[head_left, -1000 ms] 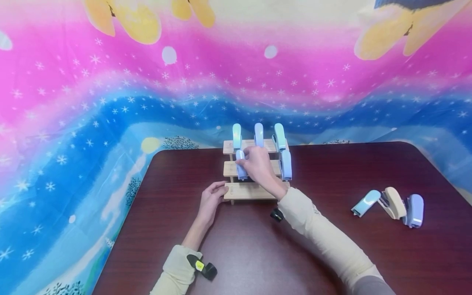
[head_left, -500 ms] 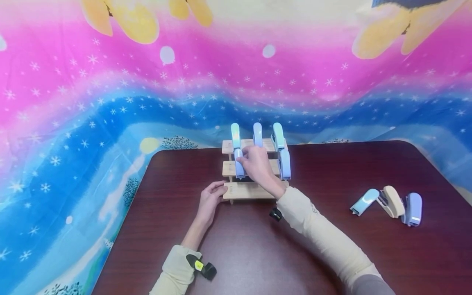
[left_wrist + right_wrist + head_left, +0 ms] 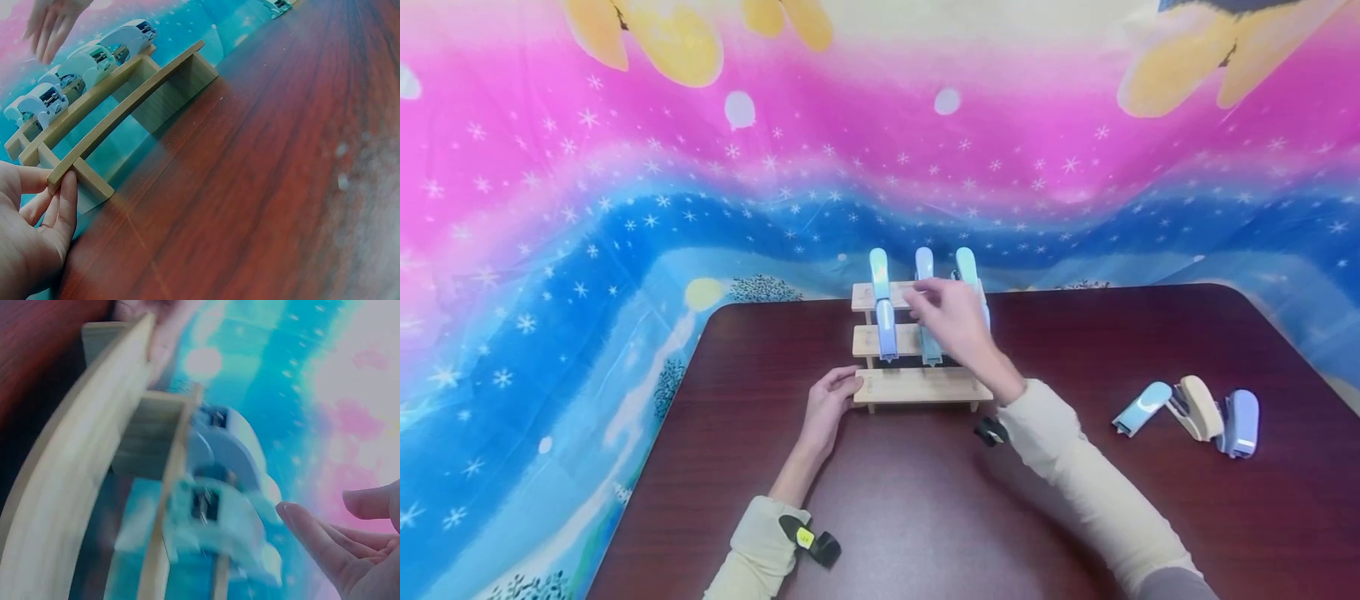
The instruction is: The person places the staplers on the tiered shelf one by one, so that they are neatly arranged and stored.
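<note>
A three-tier wooden stand (image 3: pixel 921 386) holds several staplers. On its top tier are a mint stapler (image 3: pixel 878 271), a lilac stapler (image 3: pixel 924 261) and another mint stapler (image 3: pixel 966 263). Across the middle tier stand a lilac stapler (image 3: pixel 887 331) at left, a green stapler (image 3: pixel 931 348) at centre, and one at right mostly hidden by my right hand (image 3: pixel 957 321). That hand hovers over the stand with fingers extended, holding nothing; the right wrist view shows its fingertips (image 3: pixel 290 512) near the green stapler. My left hand (image 3: pixel 31 234) pinches the lowest tier's left end between thumb and fingers.
On the dark red table (image 3: pixel 910 517), to the right, lie a light blue stapler (image 3: pixel 1143 408), a cream stapler (image 3: pixel 1199 410) and a lilac stapler (image 3: pixel 1242 423), close together. A patterned cloth (image 3: pixel 647 217) hangs behind the table.
My right hand has let go of the lilac stapler at the middle tier's left and moved right and slightly up, uncovering the green stapler. My left hand stays in place.
</note>
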Demonstrator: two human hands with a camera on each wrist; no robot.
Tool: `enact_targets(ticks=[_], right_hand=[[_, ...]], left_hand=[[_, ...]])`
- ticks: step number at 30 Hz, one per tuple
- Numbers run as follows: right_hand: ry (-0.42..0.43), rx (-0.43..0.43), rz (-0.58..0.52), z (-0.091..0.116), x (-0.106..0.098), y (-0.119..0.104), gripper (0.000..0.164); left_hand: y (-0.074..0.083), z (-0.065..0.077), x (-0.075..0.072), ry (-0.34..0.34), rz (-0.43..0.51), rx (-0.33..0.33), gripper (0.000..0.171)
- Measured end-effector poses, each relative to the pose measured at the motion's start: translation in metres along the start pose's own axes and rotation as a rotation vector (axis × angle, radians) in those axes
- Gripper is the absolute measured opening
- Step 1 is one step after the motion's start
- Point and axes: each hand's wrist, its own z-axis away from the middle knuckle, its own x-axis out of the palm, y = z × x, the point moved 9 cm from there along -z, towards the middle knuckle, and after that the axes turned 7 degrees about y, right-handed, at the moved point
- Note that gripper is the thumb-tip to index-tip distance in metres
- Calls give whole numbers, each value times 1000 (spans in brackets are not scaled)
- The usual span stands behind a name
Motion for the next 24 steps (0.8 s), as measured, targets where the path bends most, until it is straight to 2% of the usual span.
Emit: enact_targets(ticks=[6,12,17,24], right_hand=[[45,78,-20,11,-59,29,39],[60,173,-75,21,-107,60,49],[96,217,-128,26,-136,86,50],[88,289,-137,37,-166,122,53]], left_hand=[[0,1,1,3,-12,1,35],[0,0,-2,9,-9,-1,36],[1,0,-3,6,-9,-1,37],[-2,-1,0,-7,-9,-3,37]])
